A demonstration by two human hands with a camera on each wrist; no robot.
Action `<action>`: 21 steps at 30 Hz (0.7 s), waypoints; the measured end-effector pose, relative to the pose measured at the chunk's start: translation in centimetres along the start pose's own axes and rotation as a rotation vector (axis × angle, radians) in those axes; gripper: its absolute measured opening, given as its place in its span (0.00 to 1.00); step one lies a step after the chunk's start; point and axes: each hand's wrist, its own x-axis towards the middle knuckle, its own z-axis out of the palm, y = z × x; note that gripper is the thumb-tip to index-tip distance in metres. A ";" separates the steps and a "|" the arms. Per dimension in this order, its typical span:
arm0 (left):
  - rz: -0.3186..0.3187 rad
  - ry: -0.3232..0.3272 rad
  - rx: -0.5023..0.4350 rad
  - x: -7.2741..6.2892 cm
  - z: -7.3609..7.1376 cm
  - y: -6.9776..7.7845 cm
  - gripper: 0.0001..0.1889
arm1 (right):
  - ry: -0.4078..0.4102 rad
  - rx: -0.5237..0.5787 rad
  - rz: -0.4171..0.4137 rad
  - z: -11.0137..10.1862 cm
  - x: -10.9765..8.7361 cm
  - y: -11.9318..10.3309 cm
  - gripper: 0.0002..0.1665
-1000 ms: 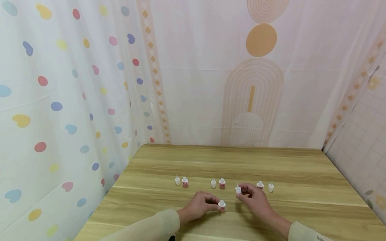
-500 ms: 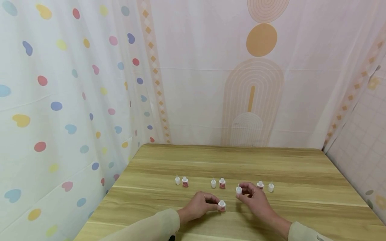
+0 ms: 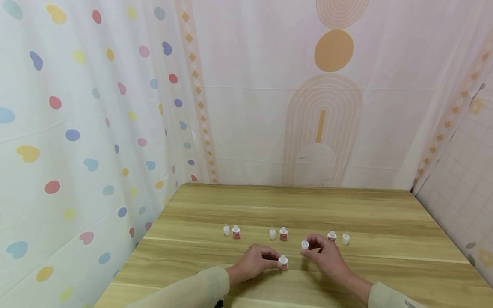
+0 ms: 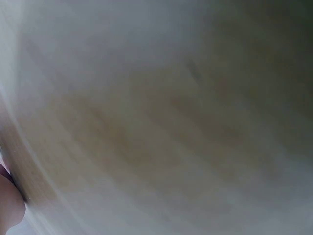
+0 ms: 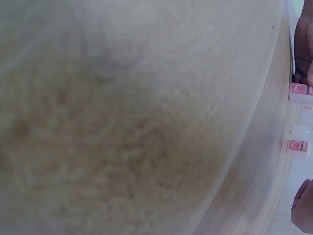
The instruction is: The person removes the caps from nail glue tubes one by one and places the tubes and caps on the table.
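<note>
My left hand [image 3: 256,262] pinches a small white bottle [image 3: 283,263] with a red label between thumb and fingers, upright at the table top, its nozzle uncovered. In my right hand [image 3: 326,256], thumb and fingertips pinch a white cap [image 3: 305,245] with a thin pin pointing up. Cap and bottle are apart, the cap farther right and a bit farther from me. Near the right wrist camera's edge, the held bottle [image 5: 299,93] shows its pink label beside the left hand. The left wrist view is mostly blurred wood, with a bit of finger [image 4: 10,205] at its edge.
Behind the hands, a row of similar items stands on the wooden table [image 3: 192,205]: a left bottle [image 3: 236,232] with its cap [image 3: 226,231], a middle bottle [image 3: 283,234] with its cap [image 3: 272,234], and a right bottle [image 3: 332,236], partly hidden, with its cap [image 3: 345,239]. Patterned curtains surround the table.
The cap in my right fingers has shifted slightly down and its pin has turned, now looking shorter. The left hand and its bottle stay in place.
</note>
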 end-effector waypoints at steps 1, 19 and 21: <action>0.000 0.000 0.000 0.2 0.0 -0.4 0.04 | -0.006 -0.004 -0.002 0.0 0.0 0.1 0.13; 0.008 -0.006 -0.047 0.6 0.1 -1.1 0.05 | -0.116 -0.044 -0.045 -0.3 -0.4 0.9 0.14; 0.007 -0.003 -0.049 0.6 0.1 -1.0 0.05 | -0.132 -0.057 -0.052 -0.3 -0.5 1.0 0.14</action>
